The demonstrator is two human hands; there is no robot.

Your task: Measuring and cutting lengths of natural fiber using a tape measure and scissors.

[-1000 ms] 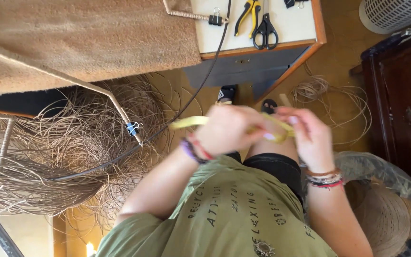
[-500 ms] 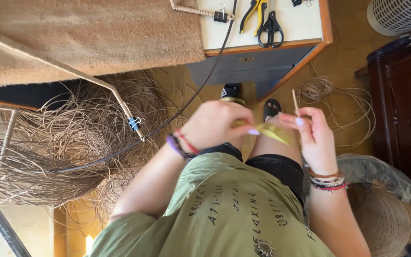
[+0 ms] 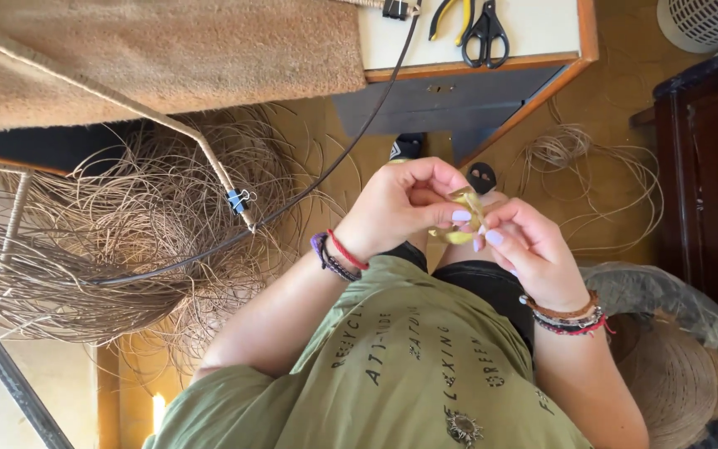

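Big tangle of tan cane strands [image 3: 118,241] on the floor, left of the knees. Above it the worktop [image 3: 542,58] carrying black scissors [image 3: 485,33]. Left hand [image 3: 400,208] and right hand [image 3: 525,249] meet over the lap — both pinched shut on a yellow strip [image 3: 463,218], looped between the fingertips. Strip looks light, thin, springy — likely to slip; best pinched close to the loop.

Craft workshop, loose rattan strands [image 3: 118,241], scissors [image 3: 485,32], pliers [image 3: 445,15], worktable [image 3: 542,58]
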